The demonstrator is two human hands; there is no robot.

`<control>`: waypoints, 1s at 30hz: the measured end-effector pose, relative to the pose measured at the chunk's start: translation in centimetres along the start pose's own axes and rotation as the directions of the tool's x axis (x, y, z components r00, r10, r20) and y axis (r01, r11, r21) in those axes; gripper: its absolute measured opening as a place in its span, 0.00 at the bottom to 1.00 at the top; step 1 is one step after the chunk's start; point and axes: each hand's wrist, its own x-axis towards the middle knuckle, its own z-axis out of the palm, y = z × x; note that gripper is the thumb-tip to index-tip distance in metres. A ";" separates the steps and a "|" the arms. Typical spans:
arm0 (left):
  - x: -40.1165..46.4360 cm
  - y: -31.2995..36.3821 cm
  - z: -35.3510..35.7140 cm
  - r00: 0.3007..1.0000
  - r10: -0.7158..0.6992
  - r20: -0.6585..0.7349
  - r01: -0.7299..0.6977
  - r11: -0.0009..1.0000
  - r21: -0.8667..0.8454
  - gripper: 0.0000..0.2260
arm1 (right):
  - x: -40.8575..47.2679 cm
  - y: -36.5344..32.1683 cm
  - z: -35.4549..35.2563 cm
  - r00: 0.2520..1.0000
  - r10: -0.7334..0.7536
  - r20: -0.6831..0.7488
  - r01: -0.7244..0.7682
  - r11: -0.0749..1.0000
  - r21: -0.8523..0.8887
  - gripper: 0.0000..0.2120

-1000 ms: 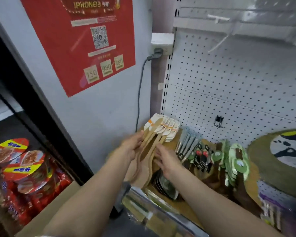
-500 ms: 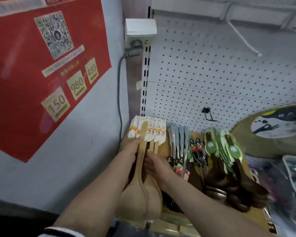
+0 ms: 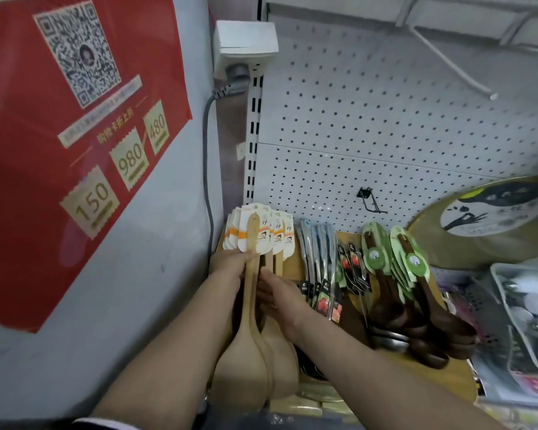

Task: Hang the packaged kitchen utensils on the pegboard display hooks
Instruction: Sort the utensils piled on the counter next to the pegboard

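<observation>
— Several pale wooden spatulas (image 3: 255,330) are bunched between our two hands now, where a second ago we were only reaching into the pile with the bundle lying lower and flatter. We have drawn them up so the white card headers (image 3: 258,231) fan out just below the pegboard (image 3: 370,119).

— And how do we hold them?

— Our left hand (image 3: 230,265) is curled round the handles just under the cards, fingers wrapped across the front one. Our right hand (image 3: 277,297) pinches the handles a little lower, thumb and fingers closed on the wood. Neither hand is spread.

— The view has shifted too, hasn't it?

— Yes, we have leaned in and turned left; the red poster (image 3: 75,119) fills more of the frame, and the black hook (image 3: 368,201) sits closer to the middle than before. It is bare, up and to the right of the cards, well apart from them.

— So what does that mean for the hanging?

— We judge the bundle is gathered and squared but not yet hung. The cards must still travel right and up to meet that hook, and whether their hang holes line up we cannot tell; they are too small to see.

— The rest?

— The steel utensils (image 3: 317,252) and the green-carded dark wooden spoons (image 3: 398,274) lie untouched on the shelf (image 3: 441,380) beside us, waiting their turn.
</observation>
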 end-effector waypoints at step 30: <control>-23.5 -4.9 18.0 0.902 0.265 0.341 -0.182 0.949 -0.255 0.05 | -13.5 5.6 -22.0 0.925 -0.234 -0.299 0.291 0.943 0.163 0.03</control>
